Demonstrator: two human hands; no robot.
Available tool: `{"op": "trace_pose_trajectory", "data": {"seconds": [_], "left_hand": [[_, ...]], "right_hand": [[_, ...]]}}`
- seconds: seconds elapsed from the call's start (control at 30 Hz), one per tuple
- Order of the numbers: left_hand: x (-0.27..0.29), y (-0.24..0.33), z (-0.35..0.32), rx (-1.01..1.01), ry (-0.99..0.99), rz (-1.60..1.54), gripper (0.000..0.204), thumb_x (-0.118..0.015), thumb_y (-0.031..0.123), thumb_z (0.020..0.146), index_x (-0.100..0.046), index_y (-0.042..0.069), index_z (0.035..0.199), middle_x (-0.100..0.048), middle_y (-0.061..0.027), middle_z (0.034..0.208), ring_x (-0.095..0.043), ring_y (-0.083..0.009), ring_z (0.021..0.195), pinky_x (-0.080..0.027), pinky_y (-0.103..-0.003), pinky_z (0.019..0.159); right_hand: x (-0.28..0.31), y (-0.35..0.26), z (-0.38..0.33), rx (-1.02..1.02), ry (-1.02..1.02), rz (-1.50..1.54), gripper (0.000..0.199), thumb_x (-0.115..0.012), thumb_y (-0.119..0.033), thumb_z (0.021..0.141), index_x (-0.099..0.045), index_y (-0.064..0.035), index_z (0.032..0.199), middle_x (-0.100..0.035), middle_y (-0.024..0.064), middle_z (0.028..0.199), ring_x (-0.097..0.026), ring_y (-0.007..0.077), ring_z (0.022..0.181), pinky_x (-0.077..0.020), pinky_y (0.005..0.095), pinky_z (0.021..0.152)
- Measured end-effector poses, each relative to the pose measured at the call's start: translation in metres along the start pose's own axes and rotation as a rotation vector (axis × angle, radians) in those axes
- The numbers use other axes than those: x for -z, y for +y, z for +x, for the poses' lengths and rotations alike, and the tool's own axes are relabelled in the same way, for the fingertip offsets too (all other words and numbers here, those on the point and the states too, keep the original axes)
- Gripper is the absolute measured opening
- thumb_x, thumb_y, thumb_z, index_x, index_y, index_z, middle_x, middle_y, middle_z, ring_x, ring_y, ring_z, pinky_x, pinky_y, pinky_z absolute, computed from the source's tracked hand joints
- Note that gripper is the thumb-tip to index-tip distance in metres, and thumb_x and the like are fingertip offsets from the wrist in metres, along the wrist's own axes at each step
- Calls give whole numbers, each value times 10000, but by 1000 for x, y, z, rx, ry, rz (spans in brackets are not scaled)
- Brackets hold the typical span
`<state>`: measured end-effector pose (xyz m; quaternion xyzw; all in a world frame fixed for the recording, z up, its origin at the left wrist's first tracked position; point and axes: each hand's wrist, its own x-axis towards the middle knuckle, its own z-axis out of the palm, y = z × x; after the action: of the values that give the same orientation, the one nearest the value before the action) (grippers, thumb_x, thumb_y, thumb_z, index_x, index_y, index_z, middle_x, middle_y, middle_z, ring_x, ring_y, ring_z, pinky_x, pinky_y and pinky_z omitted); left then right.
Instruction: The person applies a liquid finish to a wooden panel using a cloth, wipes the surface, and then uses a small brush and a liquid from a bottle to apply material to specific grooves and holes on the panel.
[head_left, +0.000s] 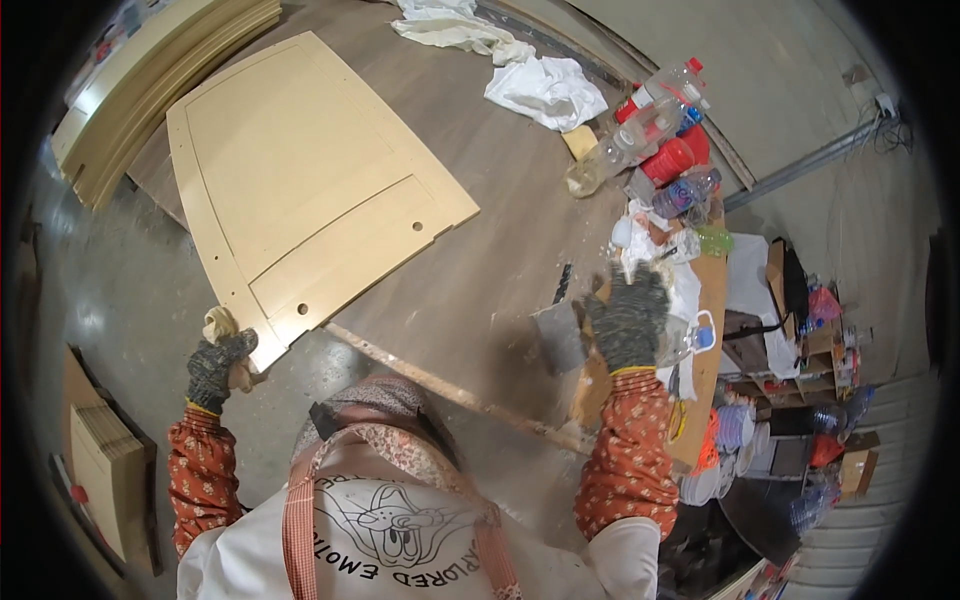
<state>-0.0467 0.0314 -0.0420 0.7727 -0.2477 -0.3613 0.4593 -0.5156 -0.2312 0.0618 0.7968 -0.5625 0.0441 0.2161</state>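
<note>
My left hand (214, 375), in a dark grey knit glove, is closed round a crumpled cream cloth (219, 323) at the near left corner of a cream-coloured panel (300, 180). This panel lies flat on the brown table (480, 340), its near corner jutting past the edge. Two round holes and shallow grooved lines mark its face. On the right, my gloved right hand (634, 315) is stretched over the table's cluttered side, slightly blurred, fingers apart and nothing visible in them. White crumpled paper or cloth (683, 295) lies beside its fingers. A grey flat sheet (560, 333) sits left of it.
Several plastic bottles (655, 115) crowd the table's far right. White rags (545, 92) lie along the far edge. Curved cream panels (150, 110) are stacked at far left, and more panels (110, 470) stand on the floor at lower left. Shelves (815, 370) stand right.
</note>
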Motion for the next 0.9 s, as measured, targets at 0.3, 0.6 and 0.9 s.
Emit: {"op": "trace_pose_trajectory", "data": {"seconds": [0.3,0.6,0.9], "left_hand": [[-4,56,-18,-587,563,725,480,-748,320,745,-609,14,1089,-658,-141,868,-646,-266,751,-519,-351,688],[-148,204,79,-1092,201,-137,245,-636,95,820,-641,21,1053,-643,-87,861,-612,-191,702,-509,-287,621],[-291,282,169,-1434,-366,1035,757,-804,381,640,-512,90,1275,-510,-217,1257,-494,-401,1147,-414,-450,966]], "right_hand": [[-111,-37,29,308,-254,-58,251,-524,-271,812,-672,-80,878,-659,94,848,-635,325,769,-495,438,733],[-26,-90,-10,465,-31,300,447,-492,-160,816,-523,42,1213,-578,183,1045,-506,294,992,-429,443,811],[-6,-143,-5,53,745,1586,165,-470,-241,940,-523,-115,1033,-507,7,963,-496,183,910,-388,382,892]]}}
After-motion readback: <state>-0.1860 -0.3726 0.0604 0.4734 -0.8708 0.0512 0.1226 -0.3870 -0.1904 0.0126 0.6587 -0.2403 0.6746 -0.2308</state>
